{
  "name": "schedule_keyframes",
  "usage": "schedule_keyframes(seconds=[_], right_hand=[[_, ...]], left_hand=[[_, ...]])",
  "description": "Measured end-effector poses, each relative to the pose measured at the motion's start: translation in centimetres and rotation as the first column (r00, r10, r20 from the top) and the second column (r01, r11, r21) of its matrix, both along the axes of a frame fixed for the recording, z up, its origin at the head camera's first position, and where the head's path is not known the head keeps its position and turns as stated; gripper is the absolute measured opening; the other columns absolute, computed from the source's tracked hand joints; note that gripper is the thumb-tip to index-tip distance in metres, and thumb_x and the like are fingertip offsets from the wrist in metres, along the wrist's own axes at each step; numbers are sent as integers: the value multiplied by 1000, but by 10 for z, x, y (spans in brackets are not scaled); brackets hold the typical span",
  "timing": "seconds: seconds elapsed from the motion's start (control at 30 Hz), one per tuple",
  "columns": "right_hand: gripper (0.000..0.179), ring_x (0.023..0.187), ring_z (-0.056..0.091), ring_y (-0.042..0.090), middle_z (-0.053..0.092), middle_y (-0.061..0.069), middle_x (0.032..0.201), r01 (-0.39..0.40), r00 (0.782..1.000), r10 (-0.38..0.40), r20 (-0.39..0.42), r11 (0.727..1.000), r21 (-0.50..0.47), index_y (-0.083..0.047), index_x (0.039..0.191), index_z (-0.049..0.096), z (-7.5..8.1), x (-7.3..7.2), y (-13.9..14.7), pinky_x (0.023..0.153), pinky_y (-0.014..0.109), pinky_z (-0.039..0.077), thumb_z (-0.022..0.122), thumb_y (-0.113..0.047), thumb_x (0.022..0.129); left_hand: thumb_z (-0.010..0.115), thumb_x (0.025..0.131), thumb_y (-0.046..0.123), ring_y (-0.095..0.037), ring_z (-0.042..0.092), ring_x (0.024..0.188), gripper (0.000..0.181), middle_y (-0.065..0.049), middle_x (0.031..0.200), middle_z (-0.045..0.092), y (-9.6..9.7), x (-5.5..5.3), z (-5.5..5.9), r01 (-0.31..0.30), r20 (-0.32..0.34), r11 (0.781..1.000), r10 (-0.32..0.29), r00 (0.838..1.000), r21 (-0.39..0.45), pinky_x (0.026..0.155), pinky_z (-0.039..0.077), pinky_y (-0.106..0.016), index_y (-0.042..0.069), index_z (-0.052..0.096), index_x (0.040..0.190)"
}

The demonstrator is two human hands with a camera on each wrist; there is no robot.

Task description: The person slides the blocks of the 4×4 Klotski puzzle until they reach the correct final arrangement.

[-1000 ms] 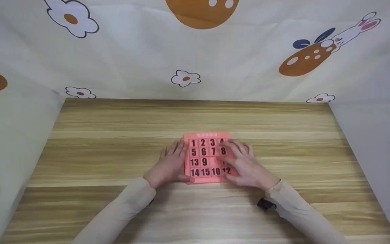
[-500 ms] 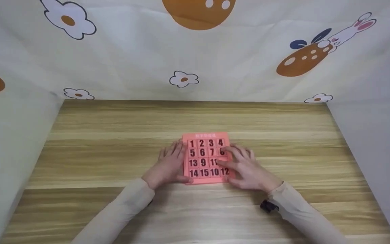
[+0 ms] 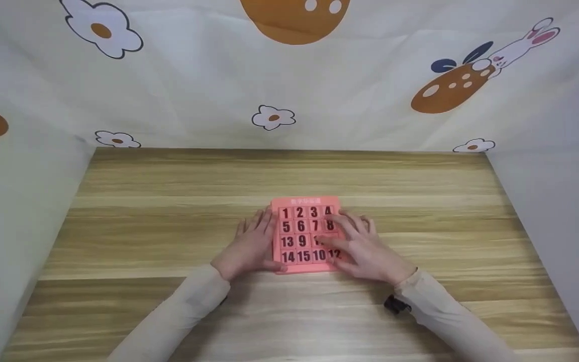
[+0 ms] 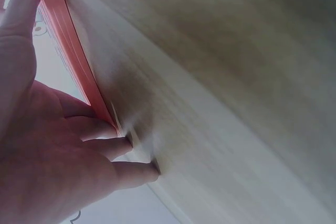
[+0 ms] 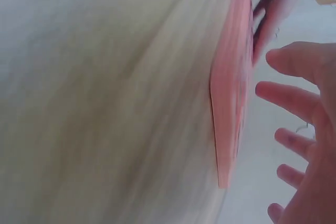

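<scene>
A pink number slide puzzle [image 3: 305, 268] lies flat on the wooden table, its numbered tiles facing up. My left hand [image 3: 249, 247] rests along its left side, thumb at the near left corner. In the left wrist view the left fingers [image 4: 137, 174] are extended, with several tips by the frame's edge and the table. Over the puzzle's right side spreads my right hand [image 3: 370, 251], a fingertip over the 11 tile [image 3: 316, 241]. The right wrist view shows these fingers [image 5: 286, 98] spread and loosely bent, holding nothing. They hide the third row's right end.
The wood-grain table [image 3: 169, 201] extends around the puzzle. A pale cloth backdrop [image 3: 194, 75] with flowers and a rabbit print rises behind it, and pale walls [image 3: 546, 211] flank both sides. A small black object [image 3: 396, 304] sits at the right wrist.
The 11 tile now stands in the third row's third place, where a gap showed a second ago. My right hand drew back slightly, then came left again. The left hand stays put.
</scene>
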State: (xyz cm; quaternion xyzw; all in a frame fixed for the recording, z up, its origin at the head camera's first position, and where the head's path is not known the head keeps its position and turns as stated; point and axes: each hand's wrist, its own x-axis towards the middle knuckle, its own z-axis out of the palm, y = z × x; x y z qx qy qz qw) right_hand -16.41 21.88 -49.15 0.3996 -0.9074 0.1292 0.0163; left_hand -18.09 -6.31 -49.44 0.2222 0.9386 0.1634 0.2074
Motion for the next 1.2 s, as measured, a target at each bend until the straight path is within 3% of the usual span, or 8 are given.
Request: schedule_keyframes(seconds=[0.17, 0.33, 0.53, 0.6, 0.77, 0.87, 1.0, 1.2], right_hand=[[44, 137, 22, 44, 30, 15, 153, -6, 999, 5, 45, 1000, 25, -25, 133, 61, 2, 0, -5, 103, 68, 22, 60, -41, 93], [31, 137, 23, 42, 34, 12, 151, 27, 1000, -27, -3, 999, 20, -23, 117, 72, 8, -4, 2, 101, 69, 21, 64, -36, 90], [34, 137, 23, 45, 29, 11, 154, -140, 989, 140, 38, 990, -19, -27, 122, 69, 5, 1, 6, 99, 72, 22, 64, -37, 90], [33, 137, 23, 46, 30, 11, 154, -152, 986, 154, 61, 988, -27, -28, 122, 69, 4, 2, 6, 99, 73, 21, 62, -37, 91], [34, 138, 21, 46, 28, 11, 154, -28, 997, 28, 68, 1000, -6, -29, 128, 65, 2, 2, 2, 102, 69, 19, 58, -37, 95], [36, 137, 22, 46, 28, 13, 154, 9, 998, -9, 58, 1000, -11, -25, 130, 63, 1, 1, 1, 102, 68, 20, 58, -34, 96], [29, 135, 27, 43, 37, 15, 148, 36, 999, -37, -3, 997, -67, -15, 118, 70, 2, -3, 3, 100, 68, 22, 63, -26, 92], [13, 132, 30, 37, 47, 15, 137, 107, 992, -115, -51, 985, -134, -13, 96, 73, 6, -6, 10, 100, 61, 22, 68, -16, 84]], left_hand=[[76, 71, 59, -36, -1, 145, 123, -19, 159, -1, -1, 0, 1, 6, 3, 1000, -6, 1000, -6, 112, 3, -59, -2, 8, 153], [76, 71, 59, -36, 0, 145, 123, -18, 159, -1, -2, 1, 2, 5, 2, 1000, -5, 1000, -2, 112, 3, -60, -2, 8, 153], [75, 72, 60, -37, 1, 144, 123, -19, 159, -1, -3, 1, 1, 10, 1, 1000, -10, 1000, -1, 112, 3, -60, -3, 7, 153], [76, 72, 58, -38, 1, 144, 122, -20, 159, 0, -2, 1, 0, 15, -2, 1000, -15, 1000, 7, 112, 4, -60, -4, 8, 153], [76, 71, 58, -38, 1, 144, 123, -20, 159, 0, -2, 1, 1, 7, -3, 1000, -7, 1000, 2, 112, 5, -61, -3, 8, 153], [76, 71, 59, -38, 1, 144, 123, -20, 159, 0, -3, 2, 1, 4, -2, 1000, -4, 1000, 5, 112, 4, -61, -2, 8, 153], [77, 70, 58, -38, 0, 144, 124, -20, 159, -1, -2, 1, 0, 1, 1, 1000, -1, 1000, 17, 112, 3, -60, -2, 7, 153], [77, 70, 58, -37, -1, 144, 125, -18, 159, -3, 0, 0, -1, -7, 12, 1000, 7, 1000, 9, 112, 2, -60, -1, 5, 154]])
